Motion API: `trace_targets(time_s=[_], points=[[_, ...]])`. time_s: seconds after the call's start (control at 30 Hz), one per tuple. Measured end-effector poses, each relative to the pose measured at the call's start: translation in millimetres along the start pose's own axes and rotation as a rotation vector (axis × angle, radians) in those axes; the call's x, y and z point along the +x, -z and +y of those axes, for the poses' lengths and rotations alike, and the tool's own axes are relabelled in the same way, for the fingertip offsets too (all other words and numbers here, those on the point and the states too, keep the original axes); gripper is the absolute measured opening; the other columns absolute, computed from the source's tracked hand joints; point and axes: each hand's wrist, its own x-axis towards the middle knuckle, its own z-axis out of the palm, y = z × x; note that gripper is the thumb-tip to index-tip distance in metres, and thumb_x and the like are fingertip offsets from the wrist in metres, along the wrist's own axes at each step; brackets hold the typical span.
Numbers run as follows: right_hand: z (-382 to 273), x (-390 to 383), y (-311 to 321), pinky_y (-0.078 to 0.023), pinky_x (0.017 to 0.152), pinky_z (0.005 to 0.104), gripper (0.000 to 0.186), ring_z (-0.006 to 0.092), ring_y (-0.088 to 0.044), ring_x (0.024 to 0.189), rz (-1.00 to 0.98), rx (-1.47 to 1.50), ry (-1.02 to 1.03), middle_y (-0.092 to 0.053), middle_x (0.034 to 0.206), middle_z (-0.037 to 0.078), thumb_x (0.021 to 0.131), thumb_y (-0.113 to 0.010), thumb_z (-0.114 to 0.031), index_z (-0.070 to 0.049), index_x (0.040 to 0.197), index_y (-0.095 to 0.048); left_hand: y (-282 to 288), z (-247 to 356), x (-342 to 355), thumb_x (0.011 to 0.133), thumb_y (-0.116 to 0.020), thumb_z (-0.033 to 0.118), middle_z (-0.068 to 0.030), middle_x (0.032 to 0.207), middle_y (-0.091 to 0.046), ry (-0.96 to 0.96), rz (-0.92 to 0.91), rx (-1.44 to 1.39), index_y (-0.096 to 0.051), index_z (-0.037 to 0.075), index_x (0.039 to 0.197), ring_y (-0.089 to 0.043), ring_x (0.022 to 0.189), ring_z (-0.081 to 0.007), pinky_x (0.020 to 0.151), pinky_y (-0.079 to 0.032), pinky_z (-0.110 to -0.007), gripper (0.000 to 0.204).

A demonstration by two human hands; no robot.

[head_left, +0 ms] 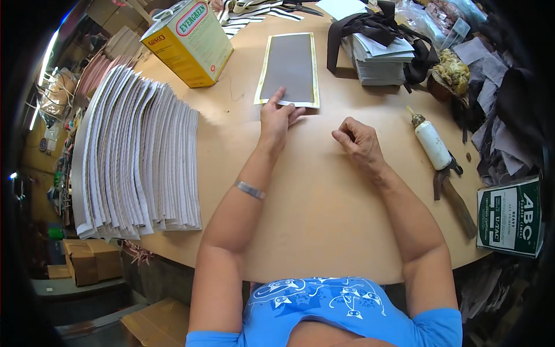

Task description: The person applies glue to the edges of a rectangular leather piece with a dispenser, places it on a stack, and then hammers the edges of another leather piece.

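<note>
A grey rectangular panel (290,66) with a pale yellowish border lies on the table in front of me. My left hand (276,120) is open at its near edge, index finger stretched over the grey surface and the other fingers apart. To the right, apart from the panel, my right hand (357,140) is closed, its fingers curled in and the thumb against them. Whatever it may hold is hidden inside the curl. A metal band (250,189) circles my left forearm.
Tall stacked white-edged sheets (139,156) stand at left, behind them a yellow-green can (193,49). At right lie a white bottle (432,143), a hammer (457,205) and a green-white can (509,220). Dark straps (361,26) drape over a paper stack (378,61).
</note>
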Motion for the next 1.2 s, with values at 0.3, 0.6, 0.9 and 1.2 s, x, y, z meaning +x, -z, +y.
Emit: trace_targets(time_s=[0.3, 0.6, 0.9, 1.2], points=[[5, 2, 1, -0.035, 0.050, 0.0329, 0.036, 0.0203, -0.037, 0.052, -0.010, -0.037, -0.023, -0.039, 0.057, 0.011, 0.086, -0.059, -0.023, 0.001, 0.064, -0.044, 46, 54, 40, 0.082, -0.051, 0.002, -0.0076, 0.092, -0.065, -0.741, 0.050, 1.423, -0.060, 0.004, 0.107, -0.064, 0.073, -0.0209, 0.067, -0.050, -0.036, 0.027], [-1, 4, 0, -0.039, 0.052, 0.0329, 0.024, 0.0220, -0.045, 0.053, -0.029, -0.045, -0.006, -0.048, 0.060, 0.010, 0.085, -0.059, -0.015, 0.000, 0.069, -0.051, 101, 76, 184, 0.084, -0.041, 0.014, -0.0044, 0.137, -0.040, -0.581, 0.132, 2.655, -0.056, 0.011, 0.117, -0.019, 0.136, -0.0261, 0.105, -0.007, -0.063, 0.036], [1, -9, 5, -0.041, 0.061, 0.0299, 0.013, 0.0211, -0.051, 0.062, -0.023, -0.093, 0.126, -0.053, 0.069, 0.008, 0.082, -0.061, -0.009, 0.000, 0.075, -0.054, 124, 66, 200, 0.088, -0.034, 0.016, 0.0036, 0.138, -0.039, -0.833, 0.249, 2.707, -0.052, 0.018, 0.125, -0.021, 0.136, -0.0232, 0.108, -0.001, -0.060, 0.041], [-5, -10, 7, -0.042, 0.065, 0.0302, 0.012, 0.0220, -0.053, 0.067, -0.034, -0.123, 0.113, -0.056, 0.074, 0.009, 0.081, -0.062, -0.008, 0.001, 0.076, -0.054, 141, 69, 201, 0.089, -0.035, 0.018, 0.0045, 0.139, -0.038, -0.866, 0.237, 2.627, -0.051, 0.017, 0.125, -0.020, 0.136, -0.0218, 0.110, -0.004, -0.055, 0.039]])
